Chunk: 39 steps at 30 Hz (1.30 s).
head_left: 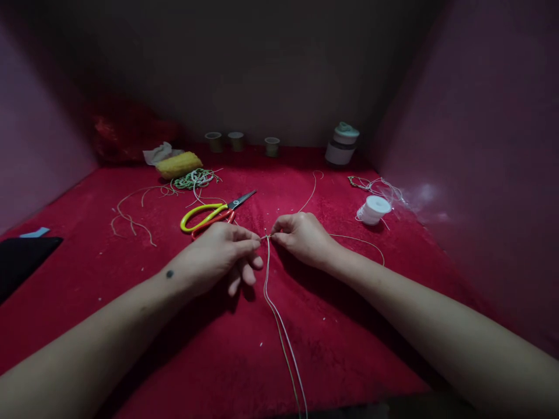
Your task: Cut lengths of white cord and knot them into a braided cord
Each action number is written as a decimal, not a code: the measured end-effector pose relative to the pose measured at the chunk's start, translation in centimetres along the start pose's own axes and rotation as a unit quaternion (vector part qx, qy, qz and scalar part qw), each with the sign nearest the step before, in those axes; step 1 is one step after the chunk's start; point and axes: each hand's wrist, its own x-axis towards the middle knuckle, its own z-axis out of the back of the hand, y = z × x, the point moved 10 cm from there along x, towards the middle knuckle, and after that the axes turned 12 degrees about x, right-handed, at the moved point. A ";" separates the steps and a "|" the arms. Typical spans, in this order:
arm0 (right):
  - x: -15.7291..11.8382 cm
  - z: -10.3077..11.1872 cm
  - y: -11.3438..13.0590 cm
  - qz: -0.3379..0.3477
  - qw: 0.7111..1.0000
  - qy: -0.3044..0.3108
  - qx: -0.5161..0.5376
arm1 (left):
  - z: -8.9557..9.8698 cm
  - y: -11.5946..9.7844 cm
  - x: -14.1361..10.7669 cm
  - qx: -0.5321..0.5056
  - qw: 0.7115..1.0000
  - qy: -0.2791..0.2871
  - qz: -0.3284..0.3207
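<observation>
Both hands pinch thin cord at a small knot in the middle of the red cloth. My left hand point(225, 253) grips one end between thumb and forefinger, its other fingers loosely curled. Close by on the other side, my right hand point(303, 235) has thumb and fingers closed on the cord too. From the knot two cords point(274, 308), one white and one tan, run down toward the front edge. A loose tan strand point(314, 186) extends beyond my right hand. Just behind my left hand lie scissors point(218, 212) with yellow and red handles, partly hidden.
Tangled green and white cords point(196, 179) lie beside a yellow roll point(180, 165) at the back left. A white thread spool point(374, 209) stands on the right, near a stacked container point(341, 148). Small spools point(271, 146) line the back. A black item point(26, 262) sits far left.
</observation>
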 end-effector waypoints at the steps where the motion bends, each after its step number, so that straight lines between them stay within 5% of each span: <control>1: 0.1 0.0 -0.1 -0.003 1.000 0.003 0.009 | -0.8 0.2 0.3 -0.049 0.998 0.027 0.005; 8: 0.3 0.0 -0.3 -0.015 0.998 0.022 0.050 | -3.7 0.5 0.6 -0.243 0.965 0.091 0.043; 18: -0.2 0.1 0.2 0.010 1.000 -0.002 0.014 | -4.4 -0.1 0.5 -0.184 0.978 0.094 0.020; 29: 0.5 -0.1 -0.6 -0.100 0.990 0.011 -0.100 | -3.9 0.0 0.6 -0.181 0.980 0.084 0.012; 39: 0.7 -0.4 -0.1 -0.090 0.990 0.012 -0.107 | -3.9 0.1 0.5 -0.160 0.984 0.076 0.012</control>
